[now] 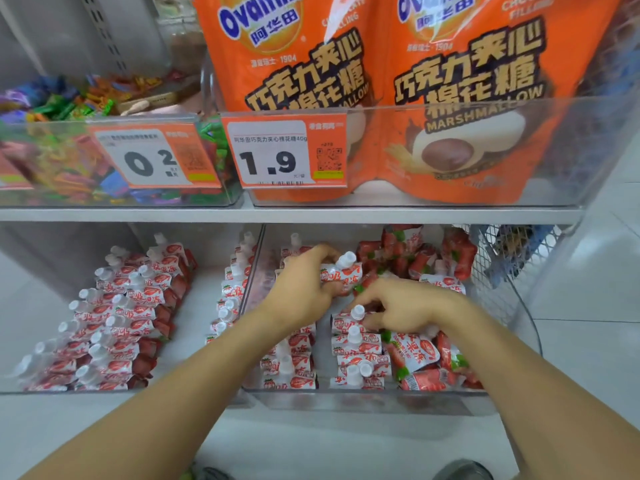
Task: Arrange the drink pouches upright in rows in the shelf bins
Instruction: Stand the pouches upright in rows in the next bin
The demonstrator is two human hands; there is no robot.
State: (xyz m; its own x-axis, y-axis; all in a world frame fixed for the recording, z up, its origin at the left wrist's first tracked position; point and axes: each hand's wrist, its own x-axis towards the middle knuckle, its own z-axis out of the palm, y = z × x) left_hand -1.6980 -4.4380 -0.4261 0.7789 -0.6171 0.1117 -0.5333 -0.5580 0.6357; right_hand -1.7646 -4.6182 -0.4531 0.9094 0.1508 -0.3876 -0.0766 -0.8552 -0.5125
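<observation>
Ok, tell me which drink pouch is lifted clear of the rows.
The pouch gripped in the left hand, white cap up, raised above the right bin. The others sit in rows or lie heaped.

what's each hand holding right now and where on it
The left hand grips a pouch by its body, below the cap. The right hand pinches the top of a pouch in the row, beside its cap.

Orange bags (460, 98) read "Ovaltine" and "MARSHMALLOW"; price tags show "1.9" (284, 152) and "0.2" (152, 157).
</observation>
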